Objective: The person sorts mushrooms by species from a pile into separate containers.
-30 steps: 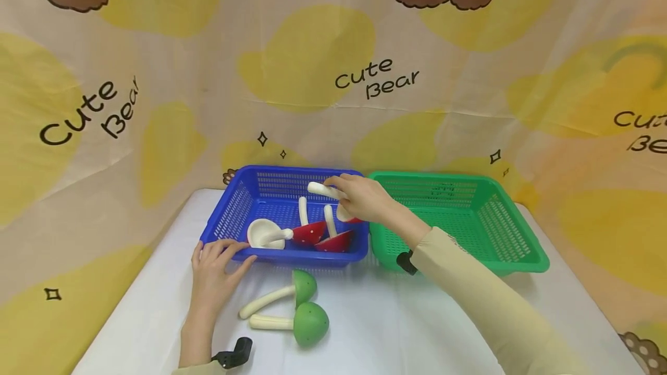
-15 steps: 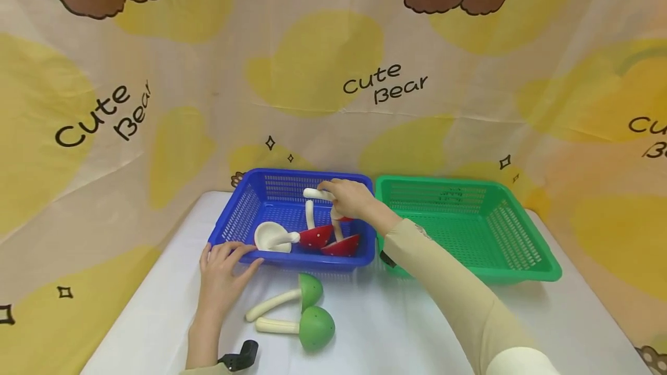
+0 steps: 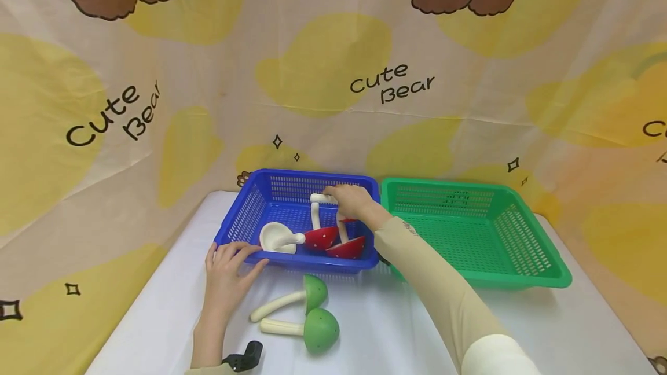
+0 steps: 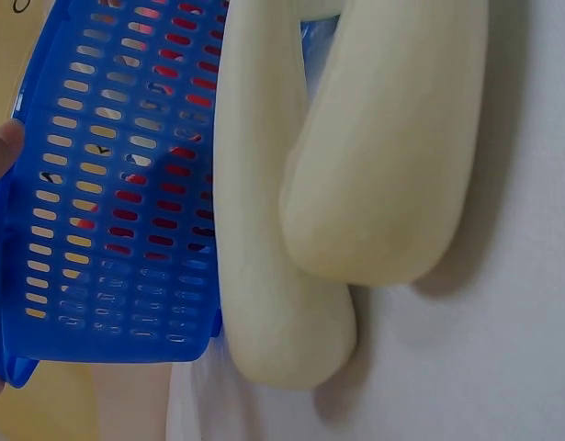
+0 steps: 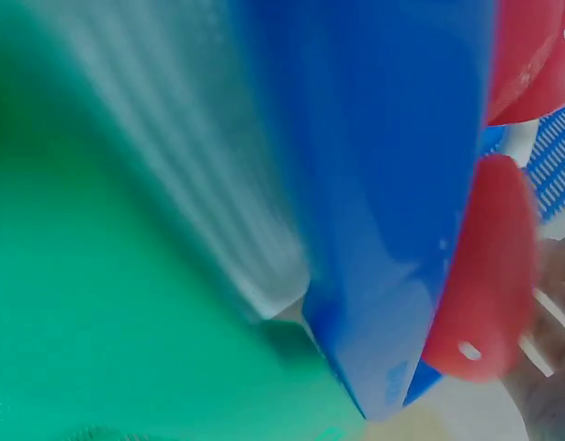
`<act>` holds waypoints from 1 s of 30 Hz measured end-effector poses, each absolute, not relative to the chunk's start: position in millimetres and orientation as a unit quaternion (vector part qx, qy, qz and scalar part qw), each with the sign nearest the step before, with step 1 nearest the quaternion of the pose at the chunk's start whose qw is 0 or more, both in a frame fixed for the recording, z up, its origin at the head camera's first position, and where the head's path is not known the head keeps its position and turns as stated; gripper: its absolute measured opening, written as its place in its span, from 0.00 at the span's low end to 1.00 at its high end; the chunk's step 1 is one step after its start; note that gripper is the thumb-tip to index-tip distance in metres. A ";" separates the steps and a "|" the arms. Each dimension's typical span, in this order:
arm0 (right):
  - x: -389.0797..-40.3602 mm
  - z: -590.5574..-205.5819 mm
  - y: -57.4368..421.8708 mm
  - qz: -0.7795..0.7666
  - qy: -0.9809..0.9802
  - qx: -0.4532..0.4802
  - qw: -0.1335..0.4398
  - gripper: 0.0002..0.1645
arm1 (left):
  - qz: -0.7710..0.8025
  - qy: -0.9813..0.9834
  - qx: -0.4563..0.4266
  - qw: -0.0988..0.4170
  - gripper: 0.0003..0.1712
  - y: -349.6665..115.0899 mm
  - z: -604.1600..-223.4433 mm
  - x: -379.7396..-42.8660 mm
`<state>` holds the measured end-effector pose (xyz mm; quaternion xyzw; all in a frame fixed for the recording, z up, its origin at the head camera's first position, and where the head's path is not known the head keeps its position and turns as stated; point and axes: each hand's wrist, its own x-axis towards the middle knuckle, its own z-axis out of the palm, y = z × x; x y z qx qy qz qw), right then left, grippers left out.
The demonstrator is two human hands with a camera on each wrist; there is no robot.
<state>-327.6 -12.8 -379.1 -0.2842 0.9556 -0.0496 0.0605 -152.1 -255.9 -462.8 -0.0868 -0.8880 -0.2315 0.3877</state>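
Observation:
My right hand (image 3: 350, 201) is inside the blue basket (image 3: 245, 213) and grips a red mushroom by its cream stem (image 3: 318, 198). The stem sticks out to the left, and the red cap (image 3: 350, 220) peeks out under the palm. Two more red mushrooms (image 3: 321, 237) and a white one (image 3: 273, 236) lie on the basket floor. My left hand (image 3: 229, 260) rests with straight fingers on the basket's front left rim. Two green mushrooms (image 3: 315, 291) lie on the white table just in front. In the right wrist view a red cap (image 5: 489, 266) shows past the blue wall (image 5: 392, 184).
A green basket (image 3: 521, 274) with nothing visible inside stands right beside the blue one. The left wrist view shows two cream stems (image 4: 383, 165) against the blue basket's wall (image 4: 107, 184). A bear-print cloth hangs behind the table.
My right hand has sunk a little lower into the blue basket with the red mushroom. The left hand stays on the rim. The head view has shifted slightly.

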 end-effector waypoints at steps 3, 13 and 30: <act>-329.2 -380.2 -10.9 -0.042 0.956 -0.283 0.057 0.38 | -0.231 -0.889 -0.087 0.387 0.16 -254.7 -462.8 -151.9; -324.3 -366.1 3.2 -0.040 0.953 -0.298 0.030 0.32 | -0.228 -0.891 -0.084 0.384 0.16 -255.0 -464.2 -151.9; -301.4 -343.9 48.1 -0.066 0.944 -0.320 0.050 0.22 | -0.231 -0.903 -0.069 0.355 0.16 -254.1 -457.6 -150.0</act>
